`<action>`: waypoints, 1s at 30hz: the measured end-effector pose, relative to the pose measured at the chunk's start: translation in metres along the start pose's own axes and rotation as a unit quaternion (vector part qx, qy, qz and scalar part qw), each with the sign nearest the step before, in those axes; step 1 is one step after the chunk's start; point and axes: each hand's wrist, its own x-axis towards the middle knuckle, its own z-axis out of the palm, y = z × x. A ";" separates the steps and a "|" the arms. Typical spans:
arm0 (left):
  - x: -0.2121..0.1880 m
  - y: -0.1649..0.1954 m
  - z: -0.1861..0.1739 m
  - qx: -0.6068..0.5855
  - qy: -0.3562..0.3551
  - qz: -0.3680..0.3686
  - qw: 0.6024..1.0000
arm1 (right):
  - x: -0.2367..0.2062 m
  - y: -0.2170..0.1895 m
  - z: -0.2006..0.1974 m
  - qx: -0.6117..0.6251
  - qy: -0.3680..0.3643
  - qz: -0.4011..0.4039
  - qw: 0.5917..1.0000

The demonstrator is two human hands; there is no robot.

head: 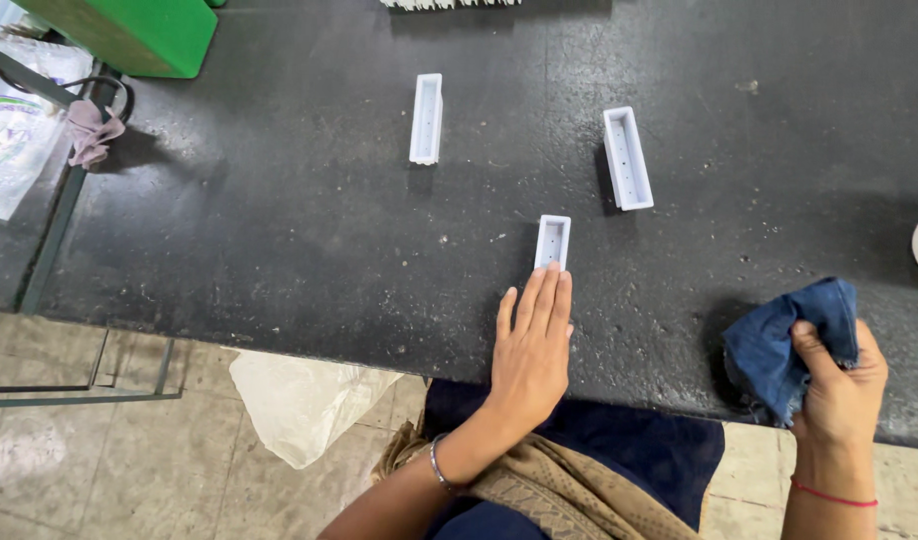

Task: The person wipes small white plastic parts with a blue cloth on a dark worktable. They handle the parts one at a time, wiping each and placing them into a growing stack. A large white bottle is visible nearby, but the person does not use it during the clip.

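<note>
White tray (552, 241) empty, left fingers (544, 295) touching.

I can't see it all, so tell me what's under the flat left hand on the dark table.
The left hand lies flat on the dark speckled tabletop, fingertips covering the near end of a small white rectangular plastic tray. Anything else beneath the palm is hidden.
</note>
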 end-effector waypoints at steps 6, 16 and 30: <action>0.042 -0.035 0.020 0.063 0.039 0.013 0.997 | 0.006 0.017 -0.019 -0.011 -0.010 0.008 1.000; 0.143 -0.173 0.035 0.227 0.118 -0.030 0.966 | 0.014 0.026 -0.019 0.023 0.023 0.077 0.996; 0.176 -0.105 0.061 -0.072 0.123 -0.054 0.988 | 0.009 0.001 0.007 -0.038 0.025 0.004 0.999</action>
